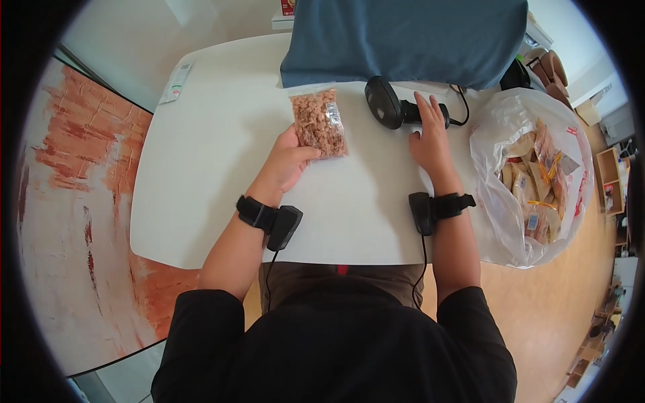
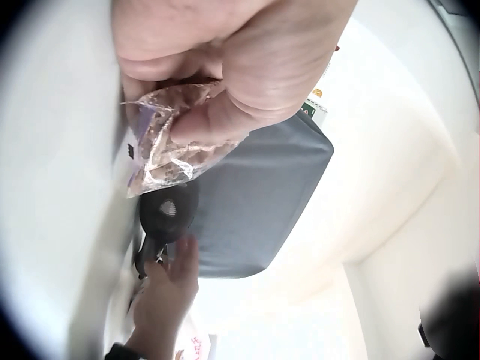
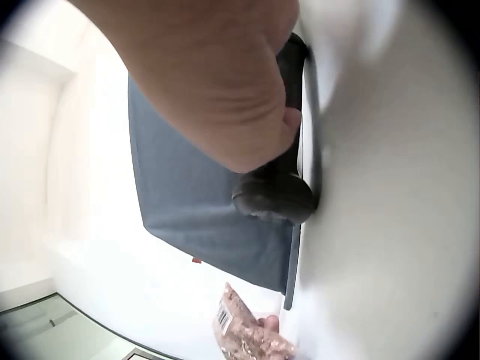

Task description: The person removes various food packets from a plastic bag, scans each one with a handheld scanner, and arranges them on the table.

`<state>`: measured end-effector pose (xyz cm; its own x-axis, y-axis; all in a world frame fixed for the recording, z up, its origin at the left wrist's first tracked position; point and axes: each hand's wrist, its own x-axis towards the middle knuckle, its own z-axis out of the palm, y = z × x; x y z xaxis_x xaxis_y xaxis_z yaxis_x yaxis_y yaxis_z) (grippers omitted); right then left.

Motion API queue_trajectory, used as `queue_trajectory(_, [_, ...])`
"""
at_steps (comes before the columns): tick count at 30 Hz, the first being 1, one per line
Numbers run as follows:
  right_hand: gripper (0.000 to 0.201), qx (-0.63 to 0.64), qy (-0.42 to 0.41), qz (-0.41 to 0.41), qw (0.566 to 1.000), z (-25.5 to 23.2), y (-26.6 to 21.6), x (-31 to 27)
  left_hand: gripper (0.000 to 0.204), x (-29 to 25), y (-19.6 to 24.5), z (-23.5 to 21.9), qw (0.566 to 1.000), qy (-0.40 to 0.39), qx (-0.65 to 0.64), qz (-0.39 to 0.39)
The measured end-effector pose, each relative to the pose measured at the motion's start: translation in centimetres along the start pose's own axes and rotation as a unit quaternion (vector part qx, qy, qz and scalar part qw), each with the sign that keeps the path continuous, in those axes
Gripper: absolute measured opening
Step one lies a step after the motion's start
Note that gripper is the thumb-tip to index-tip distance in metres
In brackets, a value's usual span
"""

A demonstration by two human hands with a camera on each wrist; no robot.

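Observation:
My left hand (image 1: 287,160) pinches the lower left corner of a clear plastic bag (image 1: 316,124) of pinkish-brown crumbly bits, thumb on top. A white barcode label shows on the bag's right side. In the left wrist view the bag (image 2: 169,154) hangs from the thumb and fingers. A black handheld barcode scanner (image 1: 384,104) lies on its side to the right, its handle pointing right. Over that handle is my right hand (image 1: 432,144), fingers stretched out. In the right wrist view the right hand (image 3: 225,90) hides part of the scanner (image 3: 274,196).
A blue-grey cloth (image 1: 403,40) drapes over something at the back of the white table (image 1: 201,168). On the right stands a white plastic bag (image 1: 497,221) full of packaged items. A small white packet (image 1: 176,83) lies at the far left. The scanner's cable (image 1: 465,107) curves behind it.

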<state>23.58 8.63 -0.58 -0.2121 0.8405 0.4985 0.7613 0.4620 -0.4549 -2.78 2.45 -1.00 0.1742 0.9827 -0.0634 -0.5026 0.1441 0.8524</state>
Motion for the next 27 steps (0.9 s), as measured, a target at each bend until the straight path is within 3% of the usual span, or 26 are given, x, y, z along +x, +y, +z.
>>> queue_trajectory(5, [0.062,-0.048,-0.001,-0.042,0.998,1.0,1.3,0.4,0.055,0.0,-0.2,-0.3,0.999,0.000,0.041,-0.013])
queue_trajectory(11, [0.047,-0.083,-0.026,-0.062,0.994,0.1,0.0,0.2,0.046,-0.7,1.1,1.3,1.000,-0.006,-0.013,-0.018])
queue_trajectory(17, [0.032,-0.051,-0.066,-0.091,0.992,-1.1,-1.9,-0.3,0.045,-0.5,0.5,1.2,0.985,0.078,0.110,0.107])
queue_trajectory(23, [0.027,0.011,-0.028,-0.148,0.989,-1.3,-3.9,0.1,0.038,-0.1,0.1,0.4,0.950,0.130,0.244,0.146])
queue_trajectory(27, [0.028,0.026,-0.016,-0.146,0.989,-1.5,-4.1,-0.1,0.035,0.1,-0.2,0.2,0.949,0.135,0.249,0.134])
